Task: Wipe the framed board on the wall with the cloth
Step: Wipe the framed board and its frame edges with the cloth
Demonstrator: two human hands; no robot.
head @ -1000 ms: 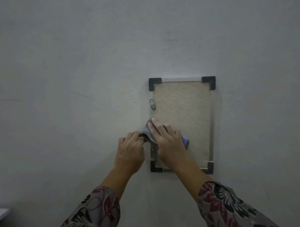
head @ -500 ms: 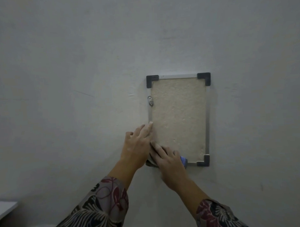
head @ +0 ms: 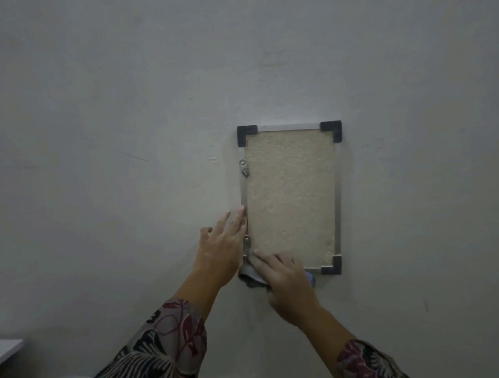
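Upright framed board point(head: 291, 198) (long axis vertical); right hand point(head: 285, 281) presses cloth point(head: 250, 278), left hand point(head: 220, 246) spread

Indoor room, type not determinable: plain grey-white painted wall point(head: 126, 108) with minor scuffs, dim lighting. Fixture: small framed board point(head: 291, 198), metal-edged with black corner caps, fastened by screwed metal clips. A white counter point(head: 5, 350) edge appears lower left.

The right hand point(head: 285, 283) covers most of the cloth point(head: 250, 276) and the framed board point(head: 291, 198)'s lower-left corner; both patterned sleeves point(head: 163, 350) run off the bottom edge.
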